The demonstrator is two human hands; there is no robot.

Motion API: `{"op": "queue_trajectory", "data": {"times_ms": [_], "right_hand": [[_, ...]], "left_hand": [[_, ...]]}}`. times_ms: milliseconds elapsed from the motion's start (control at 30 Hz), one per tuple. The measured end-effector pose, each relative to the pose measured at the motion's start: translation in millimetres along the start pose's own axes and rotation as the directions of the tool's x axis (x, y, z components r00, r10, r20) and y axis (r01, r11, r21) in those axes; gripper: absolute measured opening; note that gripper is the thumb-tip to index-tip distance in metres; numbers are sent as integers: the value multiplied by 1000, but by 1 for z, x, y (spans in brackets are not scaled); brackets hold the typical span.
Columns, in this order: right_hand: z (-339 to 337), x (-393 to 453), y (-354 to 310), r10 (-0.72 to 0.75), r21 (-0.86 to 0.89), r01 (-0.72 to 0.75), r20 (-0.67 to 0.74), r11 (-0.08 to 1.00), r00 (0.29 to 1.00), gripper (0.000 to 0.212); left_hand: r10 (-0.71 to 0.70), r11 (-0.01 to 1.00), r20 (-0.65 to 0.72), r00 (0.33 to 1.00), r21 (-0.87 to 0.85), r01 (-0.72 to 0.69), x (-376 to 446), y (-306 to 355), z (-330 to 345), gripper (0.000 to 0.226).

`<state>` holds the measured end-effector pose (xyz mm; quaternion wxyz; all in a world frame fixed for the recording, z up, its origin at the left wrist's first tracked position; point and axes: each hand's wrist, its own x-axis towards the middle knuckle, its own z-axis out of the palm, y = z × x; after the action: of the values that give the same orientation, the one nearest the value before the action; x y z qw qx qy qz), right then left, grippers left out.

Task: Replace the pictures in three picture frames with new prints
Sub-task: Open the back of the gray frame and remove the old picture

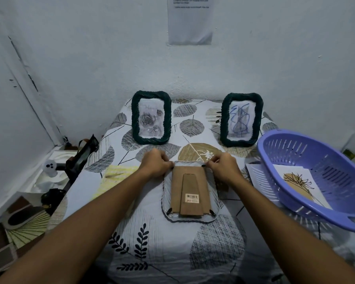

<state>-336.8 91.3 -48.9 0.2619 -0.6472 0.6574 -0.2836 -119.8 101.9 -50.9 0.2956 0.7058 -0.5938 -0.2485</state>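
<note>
A pale frame (pixel 166 201) lies face down in the middle of the table, its brown cardboard back (pixel 190 191) with a barcode sticker facing up. My left hand (pixel 155 163) pinches at the far left corner of that back, where a black clip is hidden. My right hand (pixel 223 166) pinches at the far right corner, beside a small black turn clip (pixel 203 166). Two dark green twisted frames stand against the wall: the left frame (pixel 151 117) shows a rose picture, the right frame (pixel 241 119) a blue scribble drawing.
A purple plastic basket (pixel 307 203) at the right holds a print with a brown shape and line drawing (pixel 299 184). A yellow cloth (pixel 113 175) lies at the left. A paper sheet (pixel 190 19) hangs on the wall. Dark objects sit beyond the table's left edge.
</note>
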Motion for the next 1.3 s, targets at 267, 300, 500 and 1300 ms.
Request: {"op": "queue_trajectory", "data": {"times_ms": [267,300,500,1300], "right_hand": [[6,24,-9,170,-25,-168,125,985,978,34],[7,25,-8,175,-30,-172,126,985,977,34],[9,28,-8,208,-23,-207,126,978,970,35],[-7,28,-8,266,41,-284,244,958,933,14]], "left_hand": [[-139,989,43,989,-37,140,10,4,2,29],[-144,989,47,988,-38,146,10,5,2,29],[-160,984,76,984,-67,165,8,8,0,27],[-203,963,181,962,-141,230,19,5,-4,10]]}}
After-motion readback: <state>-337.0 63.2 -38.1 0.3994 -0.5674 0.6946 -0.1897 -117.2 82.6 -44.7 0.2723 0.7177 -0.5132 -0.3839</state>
